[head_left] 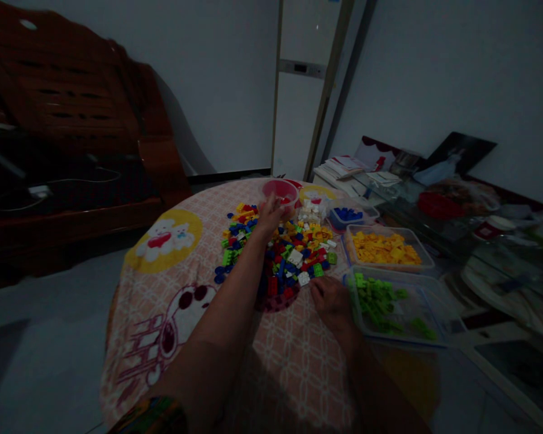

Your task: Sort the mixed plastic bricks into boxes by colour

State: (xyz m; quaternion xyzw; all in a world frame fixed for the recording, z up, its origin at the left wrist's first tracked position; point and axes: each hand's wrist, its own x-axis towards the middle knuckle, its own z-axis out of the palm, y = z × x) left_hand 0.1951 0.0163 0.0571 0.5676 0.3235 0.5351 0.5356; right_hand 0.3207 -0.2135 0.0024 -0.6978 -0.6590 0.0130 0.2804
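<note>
A mixed heap of toy building bricks [280,256] in red, blue, yellow, green and white lies on a round table with a patterned pink cloth [294,367]. My left hand [270,214] reaches over the heap to the near rim of a round clear tub [294,196], which looks red inside. Its fingers appear stretched out and apart, though dim and slightly blurred. By the heap's near right edge, my right hand [332,301] is closed, its fingertips against a white toy brick [303,278].
Right of the heap stand clear boxes holding blue bricks [347,214], yellow bricks [387,248] and green bricks [380,301]. White bricks [311,212] are gathered behind the heap. A cluttered glass table [479,241] adjoins on the right; a wooden bench [72,120] stands left.
</note>
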